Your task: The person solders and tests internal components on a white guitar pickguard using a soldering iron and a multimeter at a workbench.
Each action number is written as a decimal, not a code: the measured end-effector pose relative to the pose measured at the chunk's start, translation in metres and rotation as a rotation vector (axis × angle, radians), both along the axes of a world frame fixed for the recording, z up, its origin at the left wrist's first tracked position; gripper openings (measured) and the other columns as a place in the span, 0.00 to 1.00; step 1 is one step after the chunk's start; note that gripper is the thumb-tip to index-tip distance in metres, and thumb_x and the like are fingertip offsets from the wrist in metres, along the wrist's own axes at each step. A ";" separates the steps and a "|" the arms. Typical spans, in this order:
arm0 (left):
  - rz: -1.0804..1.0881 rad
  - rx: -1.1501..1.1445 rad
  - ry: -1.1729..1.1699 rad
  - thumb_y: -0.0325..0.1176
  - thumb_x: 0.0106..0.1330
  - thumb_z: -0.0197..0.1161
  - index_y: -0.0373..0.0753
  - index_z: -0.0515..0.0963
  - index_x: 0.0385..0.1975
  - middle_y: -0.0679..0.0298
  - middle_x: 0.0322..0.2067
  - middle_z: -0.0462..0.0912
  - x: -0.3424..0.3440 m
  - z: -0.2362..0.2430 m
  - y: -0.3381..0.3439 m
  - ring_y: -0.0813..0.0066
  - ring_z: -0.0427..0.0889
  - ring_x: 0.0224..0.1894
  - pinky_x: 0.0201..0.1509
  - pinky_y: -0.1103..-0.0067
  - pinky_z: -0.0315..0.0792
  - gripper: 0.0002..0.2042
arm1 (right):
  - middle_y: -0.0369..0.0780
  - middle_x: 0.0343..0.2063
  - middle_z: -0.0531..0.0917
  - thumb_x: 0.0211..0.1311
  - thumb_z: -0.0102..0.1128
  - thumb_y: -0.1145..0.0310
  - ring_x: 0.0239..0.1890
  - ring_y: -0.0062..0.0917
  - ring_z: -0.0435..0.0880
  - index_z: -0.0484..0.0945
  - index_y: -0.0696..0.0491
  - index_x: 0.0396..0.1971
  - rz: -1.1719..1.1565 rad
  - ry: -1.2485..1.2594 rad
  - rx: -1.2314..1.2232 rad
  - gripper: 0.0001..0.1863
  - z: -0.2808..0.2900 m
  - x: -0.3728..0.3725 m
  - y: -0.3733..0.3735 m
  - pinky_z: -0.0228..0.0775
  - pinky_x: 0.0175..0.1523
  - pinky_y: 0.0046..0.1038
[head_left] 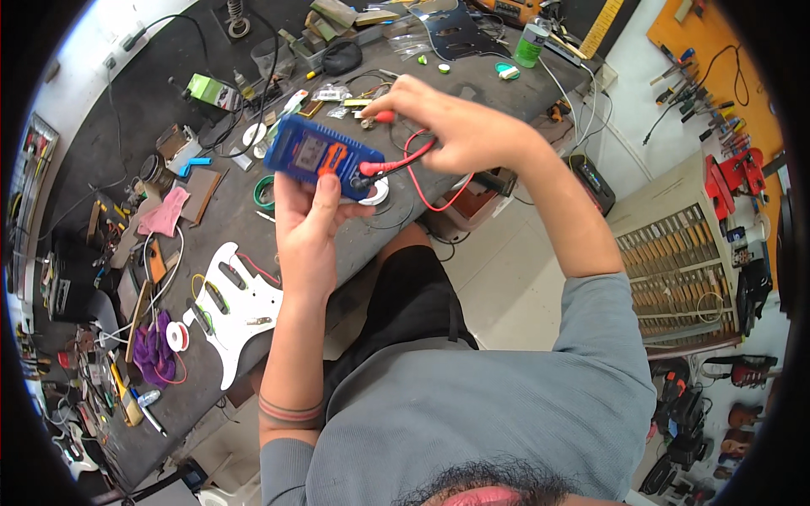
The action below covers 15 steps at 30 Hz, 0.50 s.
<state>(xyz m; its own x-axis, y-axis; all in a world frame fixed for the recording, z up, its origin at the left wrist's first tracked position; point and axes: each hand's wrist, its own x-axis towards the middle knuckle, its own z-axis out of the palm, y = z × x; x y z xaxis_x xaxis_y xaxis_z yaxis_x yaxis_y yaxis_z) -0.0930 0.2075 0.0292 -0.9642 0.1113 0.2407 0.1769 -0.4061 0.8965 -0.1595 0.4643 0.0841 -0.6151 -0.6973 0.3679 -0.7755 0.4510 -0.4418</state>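
Note:
My left hand [305, 223] grips a blue multimeter [289, 139] over the bench, its thumb on the front beside the orange controls. A red plug [377, 168] and a black plug [364, 180] sit in its lower end. My right hand [456, 126] is closed around the test leads [419, 152], just right of the meter. A red clip cover [385, 116] shows at its fingertips, beside a small round metal part [367, 123]; whether they touch is unclear. A white guitar pickguard [240, 308] with pickups and wires lies left of my left forearm.
On the dark workbench [232, 202] lie a solder spool [177, 336], purple cloth [153, 350], pink cloth [165, 211] and small parts bags [332, 93]. A black pickguard [460, 32] and green-labelled container [531, 44] stand at the back. A file rack [675, 261] is at the right.

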 end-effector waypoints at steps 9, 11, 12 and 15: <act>0.113 0.167 0.166 0.35 0.84 0.59 0.36 0.66 0.63 0.49 0.57 0.83 0.010 0.035 -0.009 0.47 0.91 0.51 0.49 0.59 0.90 0.16 | 0.34 0.38 0.83 0.62 0.67 0.66 0.39 0.19 0.82 0.81 0.52 0.62 -0.694 -0.130 -0.313 0.26 -0.025 -0.090 0.096 0.76 0.47 0.24; 0.114 0.191 0.166 0.34 0.84 0.58 0.35 0.65 0.64 0.47 0.57 0.83 0.023 0.023 -0.012 0.44 0.91 0.50 0.49 0.59 0.90 0.17 | 0.46 0.44 0.92 0.62 0.66 0.63 0.43 0.34 0.92 0.87 0.54 0.53 -0.856 -0.140 -0.225 0.20 -0.047 -0.114 0.087 0.82 0.51 0.35; 0.112 0.223 0.160 0.33 0.84 0.57 0.35 0.65 0.65 0.45 0.57 0.83 0.031 0.017 -0.012 0.44 0.91 0.50 0.48 0.59 0.90 0.17 | 0.47 0.47 0.91 0.63 0.66 0.61 0.46 0.38 0.92 0.86 0.53 0.54 -0.868 -0.131 -0.086 0.21 -0.061 -0.131 0.082 0.82 0.54 0.38; 0.130 0.253 0.140 0.32 0.82 0.58 0.32 0.63 0.68 0.40 0.62 0.79 0.056 0.009 -0.015 0.46 0.92 0.47 0.46 0.61 0.91 0.21 | 0.49 0.51 0.90 0.68 0.68 0.56 0.55 0.46 0.89 0.86 0.52 0.56 -0.923 -0.107 0.098 0.22 -0.091 -0.161 0.046 0.81 0.60 0.45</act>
<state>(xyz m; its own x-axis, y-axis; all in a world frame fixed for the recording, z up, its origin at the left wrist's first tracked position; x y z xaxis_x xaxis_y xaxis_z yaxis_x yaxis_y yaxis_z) -0.0375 0.1925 0.0381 -0.9218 -0.0912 0.3768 0.3569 -0.5793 0.7328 -0.3202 0.5104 -0.0069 -0.9682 0.0592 0.2430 -0.0494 0.9072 -0.4177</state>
